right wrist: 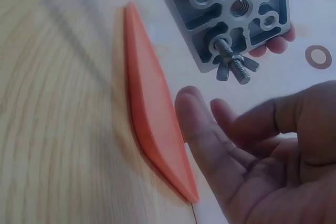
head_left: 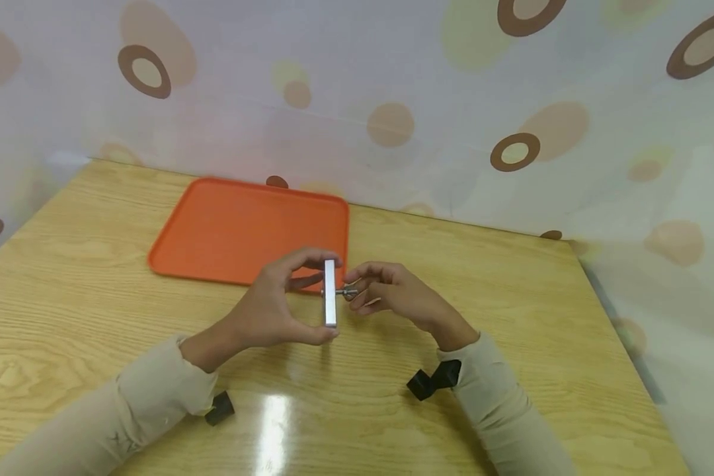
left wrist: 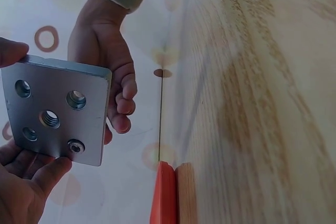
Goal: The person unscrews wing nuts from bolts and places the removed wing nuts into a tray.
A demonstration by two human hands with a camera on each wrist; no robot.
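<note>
A square metal plate (head_left: 330, 294) stands on edge above the table, gripped at opposite edges between the thumb and fingers of my left hand (head_left: 268, 307). Four corner holes and a threaded centre hole show on its smooth face in the left wrist view. A bolt head (left wrist: 76, 146) sits in one corner hole. On the ribbed back, the threaded bolt (right wrist: 240, 72) sticks out with a wing nut (right wrist: 223, 72) partway along it. My right hand (head_left: 404, 294) is beside the bolt's end, fingers loosely bent and apart from the wing nut in the right wrist view.
An orange tray (head_left: 256, 231) lies on the wooden table (head_left: 512, 317) behind my left hand. A pale wall covering (head_left: 333, 79) with brown ring and dot patterns rises at the table's back. Black devices (head_left: 434, 379) are fastened at both wrists.
</note>
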